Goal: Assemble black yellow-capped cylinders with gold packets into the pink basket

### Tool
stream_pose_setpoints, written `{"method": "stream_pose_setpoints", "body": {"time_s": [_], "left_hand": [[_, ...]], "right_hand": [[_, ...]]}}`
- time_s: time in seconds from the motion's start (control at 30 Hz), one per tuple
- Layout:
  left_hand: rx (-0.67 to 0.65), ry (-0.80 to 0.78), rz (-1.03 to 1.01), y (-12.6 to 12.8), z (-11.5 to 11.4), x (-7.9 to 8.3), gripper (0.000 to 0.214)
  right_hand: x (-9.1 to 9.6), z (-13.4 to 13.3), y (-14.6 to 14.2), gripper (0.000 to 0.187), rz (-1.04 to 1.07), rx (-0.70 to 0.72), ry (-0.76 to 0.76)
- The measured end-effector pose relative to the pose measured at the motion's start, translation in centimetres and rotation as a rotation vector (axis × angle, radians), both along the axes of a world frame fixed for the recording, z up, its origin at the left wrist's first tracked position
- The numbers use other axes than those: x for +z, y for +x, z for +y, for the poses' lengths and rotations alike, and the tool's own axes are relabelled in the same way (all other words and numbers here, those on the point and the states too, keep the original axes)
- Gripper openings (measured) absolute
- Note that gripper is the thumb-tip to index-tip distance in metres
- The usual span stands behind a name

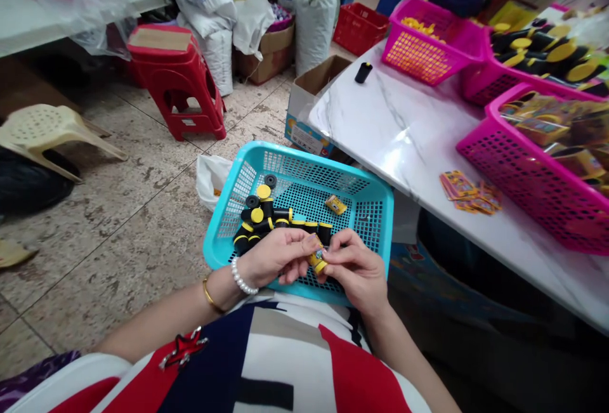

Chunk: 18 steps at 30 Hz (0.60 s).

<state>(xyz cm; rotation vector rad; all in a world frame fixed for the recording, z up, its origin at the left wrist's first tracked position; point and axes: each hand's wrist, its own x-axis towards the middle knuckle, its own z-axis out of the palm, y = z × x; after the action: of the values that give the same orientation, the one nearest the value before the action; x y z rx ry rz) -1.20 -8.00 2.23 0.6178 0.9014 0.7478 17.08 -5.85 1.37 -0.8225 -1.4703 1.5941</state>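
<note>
A turquoise plastic basket (366, 210) rests on my lap. Inside it lie several small black tubes with yellow caps (261, 216) and one loose yellow sticker (335, 204). My left hand (276, 255) and my right hand (356, 268) meet over the basket's near edge. Both pinch one small tube with a yellow cap and a coloured label (317, 259) between their fingertips. A pearl bracelet and a gold bangle sit on my left wrist.
A white marble table (404, 127) stands at the right with three pink baskets (428, 42) of tubes and packets, a pile of stickers (469, 192) and one black tube (363, 72). A red stool (178, 77), a cream stool (47, 131), boxes and sacks stand on the floor.
</note>
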Motion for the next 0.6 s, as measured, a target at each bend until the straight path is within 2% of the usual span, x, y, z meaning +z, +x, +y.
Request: {"method": "stream_pose_setpoints", "body": {"time_s": [0.1, 0.17, 0.3, 0.5, 0.6], "left_hand": [[0.049, -0.001, 0.077, 0.1, 0.0, -0.3, 0.042], [0.079, -0.024, 0.092, 0.2, 0.0, -0.5, 0.044], [0.033, -0.079, -0.019, 0.1, 0.1, -0.5, 0.044], [0.033, -0.067, 0.048, 0.0, 0.0, -0.4, 0.047], [0.008, -0.09, -0.01, 0.0, 0.1, -0.4, 0.048]], "right_hand": [[0.1, 0.1, 0.0, 0.014, -0.058, 0.02, 0.031], [0.4, 0.4, 0.2, 0.02, -0.163, 0.043, 0.154], [1.0, 0.9, 0.7, 0.017, -0.268, 0.052, 0.425], [1.5, 0.6, 0.4, 0.027, -0.378, 0.07, 0.547], [1.3, 0.3, 0.3, 0.025, -0.34, 0.05, 0.604]]}}
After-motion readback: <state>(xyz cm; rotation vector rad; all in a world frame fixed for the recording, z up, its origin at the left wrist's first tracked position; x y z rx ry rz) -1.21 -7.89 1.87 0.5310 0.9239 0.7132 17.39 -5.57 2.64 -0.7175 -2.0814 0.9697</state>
